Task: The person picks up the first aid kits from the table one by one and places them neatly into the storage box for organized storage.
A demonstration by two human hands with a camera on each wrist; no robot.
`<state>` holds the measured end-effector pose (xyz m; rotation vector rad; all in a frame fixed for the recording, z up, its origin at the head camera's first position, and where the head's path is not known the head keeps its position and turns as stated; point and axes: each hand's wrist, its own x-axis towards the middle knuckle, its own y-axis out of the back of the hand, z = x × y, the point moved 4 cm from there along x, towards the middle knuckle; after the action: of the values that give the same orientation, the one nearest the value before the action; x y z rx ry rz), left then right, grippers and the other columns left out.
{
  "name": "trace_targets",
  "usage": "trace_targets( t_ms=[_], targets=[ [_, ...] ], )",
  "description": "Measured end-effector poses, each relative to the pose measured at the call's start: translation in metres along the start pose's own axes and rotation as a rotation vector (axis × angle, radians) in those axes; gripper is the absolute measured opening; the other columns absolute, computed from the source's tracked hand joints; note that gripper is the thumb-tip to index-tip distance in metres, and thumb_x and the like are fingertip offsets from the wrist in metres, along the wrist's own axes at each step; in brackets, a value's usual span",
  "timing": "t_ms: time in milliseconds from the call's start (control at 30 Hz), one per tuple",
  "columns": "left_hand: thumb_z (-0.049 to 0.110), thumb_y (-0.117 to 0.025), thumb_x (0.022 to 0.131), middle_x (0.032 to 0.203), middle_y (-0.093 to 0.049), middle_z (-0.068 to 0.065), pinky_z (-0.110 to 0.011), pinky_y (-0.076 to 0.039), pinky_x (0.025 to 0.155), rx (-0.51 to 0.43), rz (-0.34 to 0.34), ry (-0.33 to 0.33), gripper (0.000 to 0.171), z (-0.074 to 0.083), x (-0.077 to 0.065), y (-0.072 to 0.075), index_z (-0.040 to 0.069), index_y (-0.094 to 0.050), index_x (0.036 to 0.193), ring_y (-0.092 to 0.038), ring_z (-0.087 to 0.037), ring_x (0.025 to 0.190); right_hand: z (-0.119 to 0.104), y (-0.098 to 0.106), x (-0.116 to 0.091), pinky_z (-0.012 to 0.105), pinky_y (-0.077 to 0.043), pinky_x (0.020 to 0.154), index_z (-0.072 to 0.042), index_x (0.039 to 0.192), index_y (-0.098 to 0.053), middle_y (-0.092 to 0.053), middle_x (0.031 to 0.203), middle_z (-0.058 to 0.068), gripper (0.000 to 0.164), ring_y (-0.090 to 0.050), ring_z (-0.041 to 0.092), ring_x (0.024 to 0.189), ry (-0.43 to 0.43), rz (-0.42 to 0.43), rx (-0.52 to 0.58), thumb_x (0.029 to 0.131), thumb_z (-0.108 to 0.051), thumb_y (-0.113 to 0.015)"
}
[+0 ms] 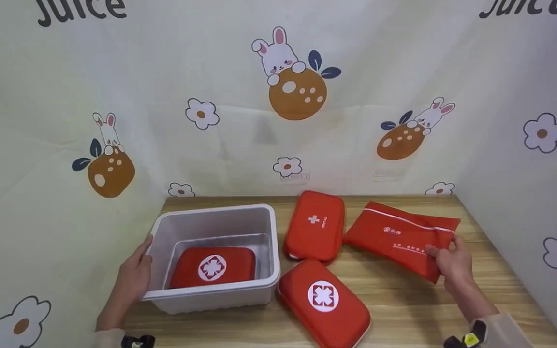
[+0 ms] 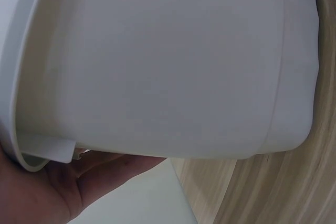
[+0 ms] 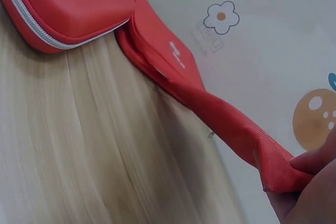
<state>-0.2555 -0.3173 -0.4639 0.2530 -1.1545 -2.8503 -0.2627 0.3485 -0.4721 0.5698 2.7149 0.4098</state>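
My left hand grips the rim of a whitish plastic bin on its left side; in the left wrist view the fingers are partly hidden behind the bin wall. Inside the bin lies a red first aid case with a round white cross emblem. With thumb and fingers, my right hand pinches the right end of a flat red zip pouch. That end is raised off the table, as the right wrist view shows, and the pouch slants down toward its far end.
Two more red cases stand between bin and pouch: one with a small white cross at the back, one with a round emblem in front. The wood-grain table is enclosed by printed fabric walls behind and on both sides.
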Motion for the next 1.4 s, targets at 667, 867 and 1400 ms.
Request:
trace_targets(
  t_ms=[667,867,1400],
  targets=[
    [0.019,-0.021,0.108,0.168,-0.008,-0.018,-0.059,-0.012,0.125,-0.009,0.008,-0.003,0.056,-0.001,-0.001,0.001,0.015,-0.007,0.162,-0.009,-0.042,0.155,-0.03,-0.008,-0.019,0.021,-0.061,0.072,-0.005,0.159,-0.014,-0.042,0.143,0.021,0.08,-0.061,0.014,0.096,0.027,-0.08,0.097,0.097,-0.022,-0.063],
    [0.022,-0.02,0.108,0.168,-0.006,-0.017,-0.061,-0.013,0.124,-0.021,-0.002,0.005,0.057,-0.001,-0.002,0.0,0.016,-0.005,0.162,-0.007,-0.042,0.155,-0.035,-0.018,-0.024,0.022,-0.061,0.077,-0.009,0.16,-0.01,-0.038,0.149,0.019,0.085,-0.059,0.014,0.103,0.007,-0.158,0.149,0.097,-0.026,-0.064],
    [0.02,-0.02,0.107,0.168,-0.008,-0.016,-0.06,-0.012,0.125,-0.015,0.003,0.005,0.057,-0.001,-0.001,0.0,0.014,-0.007,0.162,-0.007,-0.041,0.156,-0.062,-0.054,-0.044,0.024,-0.06,0.089,-0.016,0.162,-0.008,-0.047,0.137,0.006,0.084,-0.063,0.009,0.103,0.027,-0.32,0.297,0.098,-0.02,-0.063]
  ],
)
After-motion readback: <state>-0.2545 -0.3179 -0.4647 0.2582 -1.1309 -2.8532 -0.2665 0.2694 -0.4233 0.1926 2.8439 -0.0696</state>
